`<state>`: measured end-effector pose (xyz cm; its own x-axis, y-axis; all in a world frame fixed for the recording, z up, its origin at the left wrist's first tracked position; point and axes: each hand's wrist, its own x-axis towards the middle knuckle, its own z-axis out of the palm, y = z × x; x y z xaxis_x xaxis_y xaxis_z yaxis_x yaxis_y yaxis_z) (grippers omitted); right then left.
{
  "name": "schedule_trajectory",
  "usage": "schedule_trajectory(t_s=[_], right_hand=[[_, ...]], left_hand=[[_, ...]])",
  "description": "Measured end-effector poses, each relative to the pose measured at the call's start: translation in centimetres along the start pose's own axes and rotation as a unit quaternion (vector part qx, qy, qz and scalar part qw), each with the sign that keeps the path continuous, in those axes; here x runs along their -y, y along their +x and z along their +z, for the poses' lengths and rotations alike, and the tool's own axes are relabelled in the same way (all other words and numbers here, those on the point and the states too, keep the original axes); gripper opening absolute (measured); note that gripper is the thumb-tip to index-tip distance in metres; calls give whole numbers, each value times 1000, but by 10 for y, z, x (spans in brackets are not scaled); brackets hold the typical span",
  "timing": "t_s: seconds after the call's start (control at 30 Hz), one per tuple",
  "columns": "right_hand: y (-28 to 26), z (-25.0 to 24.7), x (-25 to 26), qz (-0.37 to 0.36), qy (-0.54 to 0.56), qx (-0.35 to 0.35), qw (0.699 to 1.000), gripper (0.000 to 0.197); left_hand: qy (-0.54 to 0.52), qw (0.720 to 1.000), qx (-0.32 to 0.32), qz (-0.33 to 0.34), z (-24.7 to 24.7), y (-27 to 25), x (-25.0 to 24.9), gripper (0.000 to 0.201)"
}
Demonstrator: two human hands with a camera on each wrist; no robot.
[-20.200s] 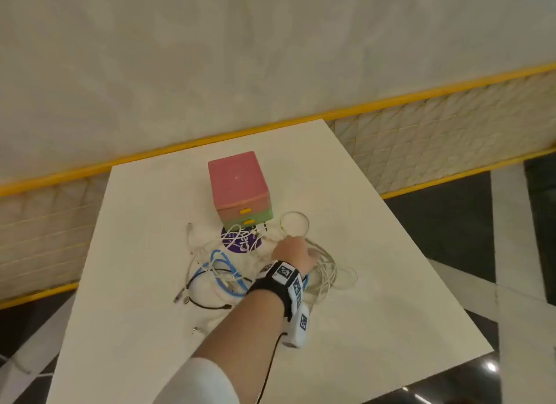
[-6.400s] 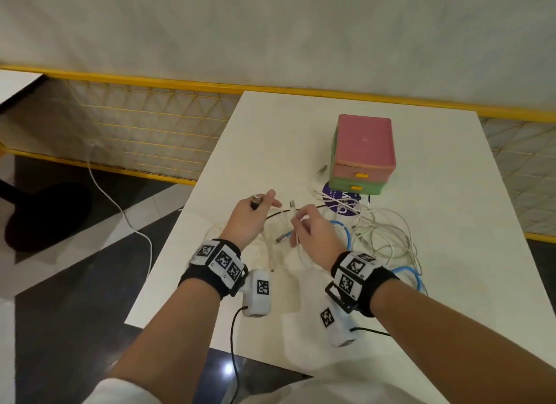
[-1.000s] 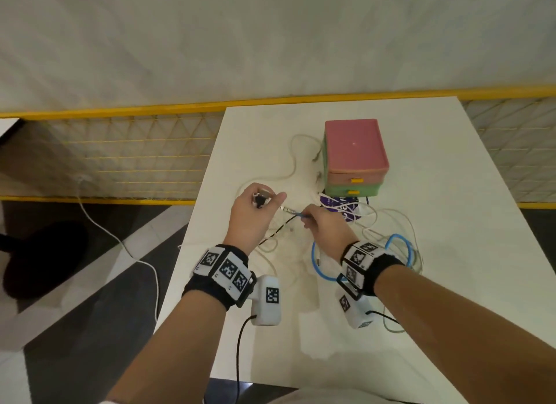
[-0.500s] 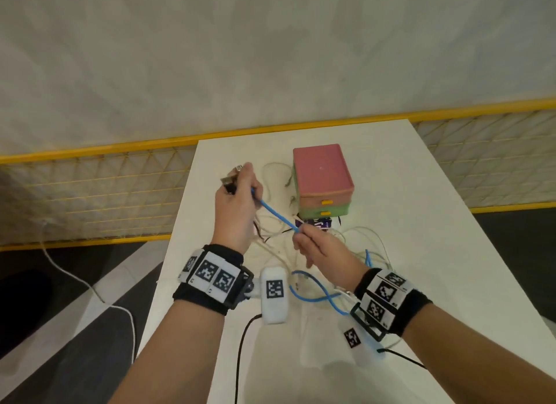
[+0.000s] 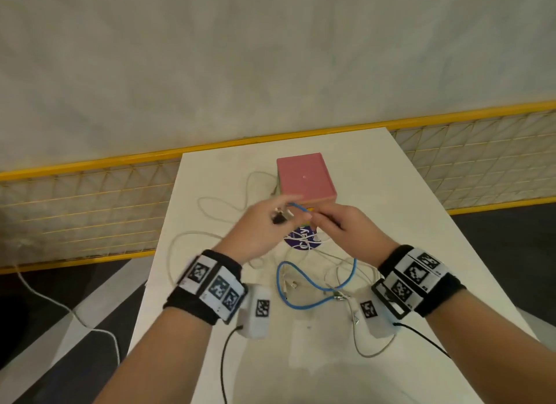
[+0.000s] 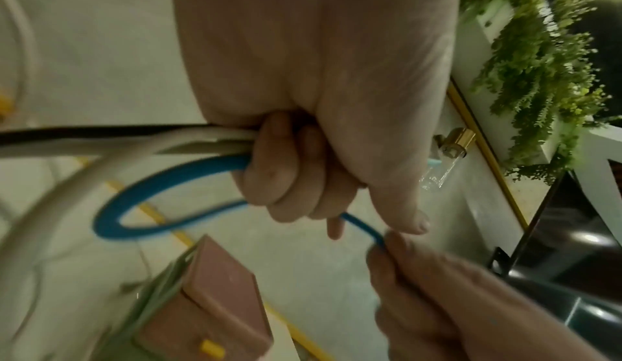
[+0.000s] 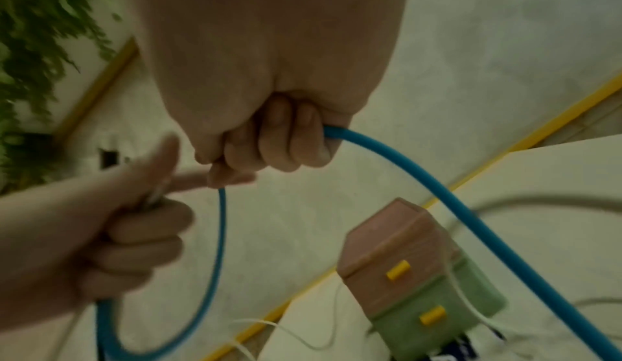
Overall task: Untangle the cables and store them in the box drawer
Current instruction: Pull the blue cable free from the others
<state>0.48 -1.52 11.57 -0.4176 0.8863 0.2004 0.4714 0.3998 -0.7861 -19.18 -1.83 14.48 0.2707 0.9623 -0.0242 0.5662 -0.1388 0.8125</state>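
Both hands are raised over the worktop [image 5: 391,193]: the left hand [image 5: 258,229] grips three cables, one black, one white, one blue cable [image 6: 161,183], while the right hand [image 5: 346,229] curls round that blue cable. The two-drawer box [image 5: 304,176] sits just beyond, both drawers closed, loose white cables [image 5: 210,205] lying left and near.

The blue cable [image 5: 304,286] runs between both hands in a short raised arc, its remaining length lying in loops on the tabletop. A black cable [image 6: 101,130] and white cables [image 6: 141,148] are bunched with it in the left hand, more white cable [image 5: 210,211] sprawling over the tabletop. The box [image 5: 304,176], with a pink top, a green lower part and yellow-handled drawers [image 7: 414,295], stands upright, both drawers closed.
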Motion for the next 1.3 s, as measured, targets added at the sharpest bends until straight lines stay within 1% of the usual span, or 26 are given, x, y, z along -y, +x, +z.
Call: schedule_trajectory(t_s=[0.03, 0.1, 0.13, 0.17, 0.27, 0.33, 0.37, 0.4, 0.47, 0.53, 0.57, 0.6, 0.63, 0.7, 0.83, 0.9, 0.93, 0.97, 1.03, 1.07, 1.1, 1.13, 1.17, 1.2, 1.23, 1.3], right_hand=[[2, -1, 5, -13, 9, -1, 1000, 21], [2, -4, 7, -13, 19, 5, 1000, 24], [-1, -5, 4, 1, 17, 8, 1000, 25], [-5, -6, -1, 18, 11, 9, 1000, 25], [-18, -7, -20, 55, -14, 5, 998, 26], [-21, -5, -24, 63, -24, 7, 998, 25], [-20, -4, -22, 61, -27, 8, 998, 25], [-17, -2, -17, 56, -28, 8, 998, 25], [-9, -1, -2, 24, -15, 1, 1000, 24], [-2, -1, 10, -34, 2, -13, 999, 24], [0, -1, 11, -52, 4, -15, 999, 24], [0, -2, 11, -54, 7, -9, 998, 23], [-1, -3, 9, -38, 12, 0, 999, 21], [-7, -6, -1, 1, 23, 10, 1000, 20], [-18, -9, -21, 50, -3, 18, 999, 22], [-18, -9, -27, 56, -16, 14, 998, 22], [-18, -7, -26, 53, -17, 14, 998, 22], [-16, -5, -23, 48, -20, 15, 999, 22], [-10, -2, -13, 28, -18, 15, 999, 23], [-6, -1, -7, 15, -11, 12, 1000, 23], [-3, -1, 0, 3, 0, 6, 1000, 22], [0, -2, 5, -6, 14, -1, 1000, 22], [2, -4, 8, -12, 23, -4, 1000, 21], [4, -6, 10, -11, 27, -4, 1000, 20], [4, -7, 8, -3, 27, 0, 1000, 20], [-1, -9, -2, 28, 33, 3, 999, 20]], left_hand=[[-14, 1000, 12, 2, 9, 2, 1, 34], [-21, 1000, -8, 3, 12, 6, 0, 39], [-29, 998, -47, -2, 9, 6, -3, 38], [-41, 993, -109, -12, 3, 7, -3, 37], [-90, 951, -290, -56, -23, 12, 7, 36], [-52, 940, -332, -53, -28, 12, 12, 32], [-42, 945, -322, -47, -24, 10, 11, 23], [-40, 956, -289, -27, -17, 7, 6, 16], [-19, 985, -170, 21, 4, 2, -3, 18], [11, 995, -86, 47, 20, 0, -4, 19], [15, 995, -80, 51, 21, 1, -2, 25], [12, 994, -96, 47, 18, 2, -2, 26], [7, 991, -130, 43, 12, 4, -1, 25], [-14, 972, -231, 34, -7, 6, -3, 30], [-48, 907, -417, -23, -50, 7, 6, 34], [-41, 887, -459, -37, -59, 7, 6, 28], [-37, 893, -448, -21, -57, 5, 3, 22], [-27, 912, -408, 3, -50, 4, -1, 21], [-20, 963, -265, 34, -27, 1, -9, 33], [-9, 981, -191, 40, -15, -1, -10, 31], [18, 990, -137, 42, -4, -1, -10, 26], [47, 993, -104, 43, 4, -1, -8, 26], [58, 993, -92, 44, 9, 0, -3, 29], [47, 993, -101, 41, 9, 1, -1, 29], [27, 990, -133, 34, 5, 2, 0, 29], [-9, 971, -238, 10, -11, 4, 2, 31]])
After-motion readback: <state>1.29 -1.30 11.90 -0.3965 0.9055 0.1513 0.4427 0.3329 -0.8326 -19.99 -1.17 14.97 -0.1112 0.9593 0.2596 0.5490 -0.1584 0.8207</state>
